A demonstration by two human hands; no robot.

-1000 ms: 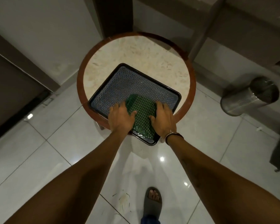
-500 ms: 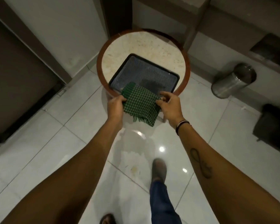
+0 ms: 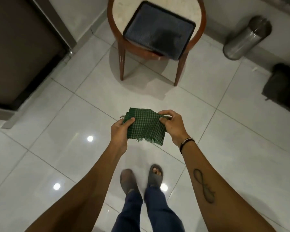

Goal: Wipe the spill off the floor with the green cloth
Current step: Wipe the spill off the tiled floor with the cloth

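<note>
A folded green checked cloth (image 3: 145,126) with a fringed lower edge hangs in the air above the white tiled floor (image 3: 224,148). My left hand (image 3: 121,131) pinches its left edge and my right hand (image 3: 172,125) grips its right edge. No spill shows clearly on the glossy tiles; only lamp reflections are visible. My feet in grey slippers (image 3: 155,174) stand just below the cloth.
A round wooden side table (image 3: 115,25) with a dark tray (image 3: 159,30) stands ahead. A metal bin (image 3: 246,37) is at the right wall, a dark object (image 3: 283,86) beside it. A dark door (image 3: 18,47) fills the left.
Both hands lifted the cloth off the tray and carried it back toward me. I stepped away from the table, which now lies farther ahead.
</note>
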